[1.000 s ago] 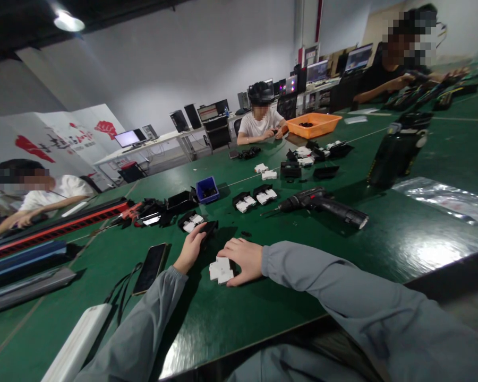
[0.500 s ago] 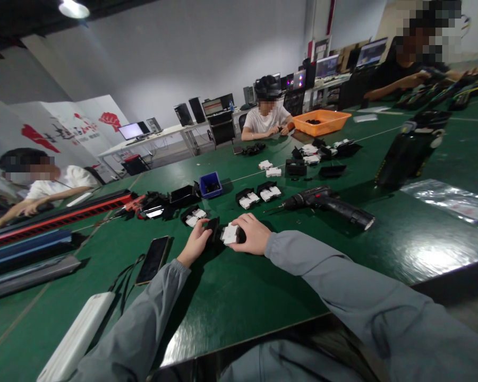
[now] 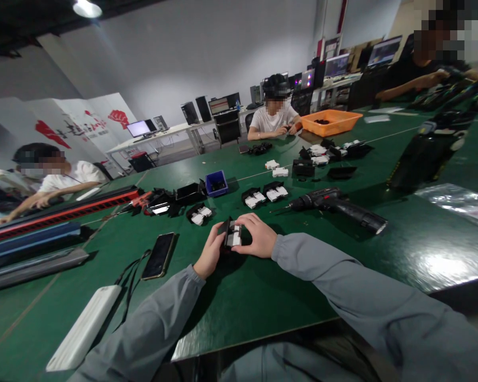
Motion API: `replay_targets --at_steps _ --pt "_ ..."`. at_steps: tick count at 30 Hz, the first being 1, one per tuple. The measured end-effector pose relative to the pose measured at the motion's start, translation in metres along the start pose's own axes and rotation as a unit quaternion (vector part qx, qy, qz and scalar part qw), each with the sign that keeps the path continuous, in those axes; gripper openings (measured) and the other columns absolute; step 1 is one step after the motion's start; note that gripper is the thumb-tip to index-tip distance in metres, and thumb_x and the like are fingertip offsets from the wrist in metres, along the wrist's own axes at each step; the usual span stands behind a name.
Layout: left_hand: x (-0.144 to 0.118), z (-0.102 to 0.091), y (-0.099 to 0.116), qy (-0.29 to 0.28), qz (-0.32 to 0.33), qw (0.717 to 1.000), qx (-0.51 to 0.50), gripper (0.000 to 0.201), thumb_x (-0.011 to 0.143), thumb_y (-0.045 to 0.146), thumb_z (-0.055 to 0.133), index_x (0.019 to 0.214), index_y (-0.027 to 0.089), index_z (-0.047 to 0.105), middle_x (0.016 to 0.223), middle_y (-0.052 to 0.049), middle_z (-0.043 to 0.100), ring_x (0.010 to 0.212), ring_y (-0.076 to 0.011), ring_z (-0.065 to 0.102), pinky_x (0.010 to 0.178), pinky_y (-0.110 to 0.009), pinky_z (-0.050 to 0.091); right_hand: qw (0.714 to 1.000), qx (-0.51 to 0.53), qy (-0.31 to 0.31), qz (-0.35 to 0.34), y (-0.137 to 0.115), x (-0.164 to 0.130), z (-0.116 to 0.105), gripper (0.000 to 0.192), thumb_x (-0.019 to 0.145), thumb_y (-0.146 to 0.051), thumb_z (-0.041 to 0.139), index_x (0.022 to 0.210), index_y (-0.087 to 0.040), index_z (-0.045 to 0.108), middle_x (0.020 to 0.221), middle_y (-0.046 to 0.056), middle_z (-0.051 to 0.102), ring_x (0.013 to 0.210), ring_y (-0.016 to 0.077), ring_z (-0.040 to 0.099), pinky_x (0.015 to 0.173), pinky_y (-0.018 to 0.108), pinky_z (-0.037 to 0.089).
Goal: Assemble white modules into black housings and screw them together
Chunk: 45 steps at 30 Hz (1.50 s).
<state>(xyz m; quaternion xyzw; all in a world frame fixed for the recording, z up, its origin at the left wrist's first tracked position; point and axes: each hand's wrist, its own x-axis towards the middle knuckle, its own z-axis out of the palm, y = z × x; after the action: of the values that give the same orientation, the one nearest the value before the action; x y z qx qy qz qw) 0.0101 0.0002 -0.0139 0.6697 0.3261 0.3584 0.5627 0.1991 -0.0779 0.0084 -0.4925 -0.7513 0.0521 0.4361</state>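
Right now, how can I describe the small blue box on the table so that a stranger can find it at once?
Start from the long green table and find the black cordless drill lying on its side near the middle. Look left past two black trays of white parts to the small blue plastic bin, open at the top. It is the only blue container; the pieces around it are black or white.

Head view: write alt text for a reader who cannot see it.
Two grey-sleeved hands, the left hand and right hand, together grip a black-and-white part above a green table. A phone lies to their left, a black power drill to their right.
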Motion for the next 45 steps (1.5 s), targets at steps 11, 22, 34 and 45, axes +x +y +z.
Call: replay_targets --at_steps 11,22,34,45 --pt "0.001 -0.007 -0.007 -0.085 0.052 0.995 0.007 0.07 0.076 0.04 0.076 0.135 0.023 0.044 0.136 -0.008 0.055 0.126 -0.0261 0.051 0.107 -0.038 0.042 0.989 -0.072 -0.06 -0.115 -0.01 -0.001 0.007 0.069 0.083 -0.045 0.069 0.141 -0.019 0.042 0.138 0.016 0.05 0.132 0.0317 0.041 0.111 0.052 0.036" --pt "0.013 -0.015 0.011 -0.022 -0.149 0.967 -0.204 0.043 0.082 0.042 0.065 0.116 0.018 0.057 0.109 -0.01 0.069 0.092 -0.0254 0.07 0.066 -0.034 0.058 0.967 -0.212 -0.118 0.077 0.016 0.003 -0.023 0.036 0.084 -0.039 0.062 0.11 -0.014 0.059 0.106 0.015 0.061 0.095 0.0315 0.061 0.084 0.045 0.05" --pt "0.013 -0.021 0.008 -0.066 -0.134 0.966 -0.209 0.055 0.075 0.027 0.07 0.127 0.022 0.054 0.116 -0.008 0.066 0.083 -0.0168 0.065 0.057 -0.024 0.051 0.987 0.021 -0.046 0.151 0.032 0.002 0.006 0.025 0.097 -0.035 0.047 0.111 -0.018 0.06 0.098 0.004 0.068 0.066 0.0118 0.058 0.064 0.027 0.051" --pt "0.009 -0.014 0.012 -0.11 -0.097 0.982 -0.115 0.067 0.072 0.031 0.078 0.131 0.023 0.045 0.104 -0.005 0.056 0.076 -0.0135 0.058 0.053 -0.02 0.049 0.911 0.331 0.046 0.242 0.012 0.005 0.017 0.027 0.085 -0.044 0.063 0.093 -0.019 0.058 0.075 0.0 0.065 0.047 0.0096 0.052 0.046 0.026 0.044"
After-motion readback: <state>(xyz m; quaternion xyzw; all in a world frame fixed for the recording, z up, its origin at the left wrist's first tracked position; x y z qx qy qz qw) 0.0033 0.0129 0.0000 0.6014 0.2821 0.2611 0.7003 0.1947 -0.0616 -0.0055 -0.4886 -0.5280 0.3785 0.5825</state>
